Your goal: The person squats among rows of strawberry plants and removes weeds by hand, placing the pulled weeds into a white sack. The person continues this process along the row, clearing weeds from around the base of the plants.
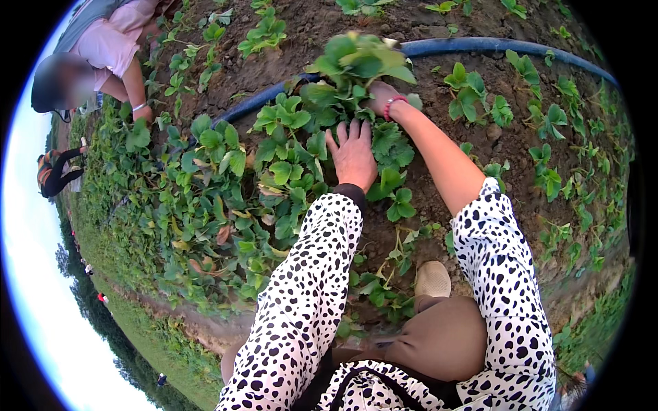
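Both hands are among the leaves of strawberry plants (288,169). My left hand (352,156) lies palm down on the foliage, its fingers spread and pointing away from me, with nothing seen in it. Beyond it and slightly to the right, my right hand (383,98), with a red beaded bracelet (393,105) at the wrist, is at the stems of a bunch of strawberry leaves (354,59) that stands above the rest. Leaves cover its fingers, so its grip cannot be made out.
A blue hose (462,46) runs across the soil behind the hands. At the upper left a person (110,56) bends over the plants; another person (54,172) is farther off. Smaller strawberry plants (467,92) grow at the right. My shoe (433,280) rests on the soil.
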A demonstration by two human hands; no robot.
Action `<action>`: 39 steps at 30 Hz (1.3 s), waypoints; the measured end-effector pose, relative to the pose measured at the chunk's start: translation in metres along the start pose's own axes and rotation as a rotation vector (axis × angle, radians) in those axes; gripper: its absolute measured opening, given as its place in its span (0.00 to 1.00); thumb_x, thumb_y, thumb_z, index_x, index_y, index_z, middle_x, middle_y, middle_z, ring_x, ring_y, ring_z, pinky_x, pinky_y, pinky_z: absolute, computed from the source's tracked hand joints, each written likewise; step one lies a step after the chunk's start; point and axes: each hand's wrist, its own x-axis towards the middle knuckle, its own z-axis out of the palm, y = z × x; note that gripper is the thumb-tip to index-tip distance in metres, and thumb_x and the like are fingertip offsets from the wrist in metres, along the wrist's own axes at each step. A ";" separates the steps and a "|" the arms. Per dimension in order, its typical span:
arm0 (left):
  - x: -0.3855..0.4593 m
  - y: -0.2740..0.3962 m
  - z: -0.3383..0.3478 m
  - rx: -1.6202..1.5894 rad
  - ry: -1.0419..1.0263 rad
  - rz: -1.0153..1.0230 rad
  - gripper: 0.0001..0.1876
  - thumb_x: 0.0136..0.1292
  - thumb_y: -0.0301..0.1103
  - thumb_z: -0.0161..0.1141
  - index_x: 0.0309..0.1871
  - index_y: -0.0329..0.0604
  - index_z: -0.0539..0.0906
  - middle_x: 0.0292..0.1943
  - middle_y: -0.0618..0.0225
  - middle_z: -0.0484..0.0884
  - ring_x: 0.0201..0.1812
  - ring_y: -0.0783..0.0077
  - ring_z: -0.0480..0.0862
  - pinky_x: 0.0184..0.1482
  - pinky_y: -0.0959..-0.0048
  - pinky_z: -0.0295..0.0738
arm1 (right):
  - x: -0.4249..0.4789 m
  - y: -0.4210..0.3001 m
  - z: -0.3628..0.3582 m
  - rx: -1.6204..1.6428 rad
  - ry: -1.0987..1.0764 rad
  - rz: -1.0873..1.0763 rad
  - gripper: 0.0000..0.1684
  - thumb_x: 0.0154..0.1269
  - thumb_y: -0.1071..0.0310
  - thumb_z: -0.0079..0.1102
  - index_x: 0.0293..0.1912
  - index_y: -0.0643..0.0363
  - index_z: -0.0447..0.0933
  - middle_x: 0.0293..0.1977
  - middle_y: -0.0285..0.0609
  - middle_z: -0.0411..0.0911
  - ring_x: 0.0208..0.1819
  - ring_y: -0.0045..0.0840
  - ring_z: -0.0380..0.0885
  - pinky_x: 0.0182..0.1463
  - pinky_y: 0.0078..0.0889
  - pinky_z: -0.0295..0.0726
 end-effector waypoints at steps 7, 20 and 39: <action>0.000 0.003 0.001 -0.045 0.002 -0.005 0.31 0.44 0.18 0.54 0.58 0.40 0.69 0.60 0.65 0.67 0.61 0.58 0.63 0.66 0.53 0.46 | -0.042 0.040 0.035 0.961 0.714 0.176 0.22 0.57 0.63 0.62 0.49 0.63 0.74 0.48 0.47 0.78 0.48 0.33 0.77 0.52 0.34 0.73; -0.004 0.001 0.008 0.033 -0.035 -0.017 0.31 0.46 0.20 0.55 0.59 0.43 0.69 0.57 0.62 0.69 0.60 0.59 0.64 0.66 0.52 0.46 | 0.016 -0.033 -0.002 -0.270 -0.195 0.187 0.17 0.41 0.73 0.61 0.38 0.59 0.81 0.39 0.48 0.81 0.43 0.37 0.81 0.40 0.38 0.81; 0.007 -0.013 -0.011 -0.297 0.024 -0.056 0.28 0.51 0.21 0.55 0.60 0.45 0.69 0.55 0.63 0.71 0.55 0.62 0.69 0.60 0.62 0.60 | -0.051 0.062 -0.011 0.828 0.460 0.095 0.21 0.58 0.65 0.62 0.50 0.64 0.73 0.48 0.44 0.78 0.48 0.26 0.76 0.50 0.27 0.73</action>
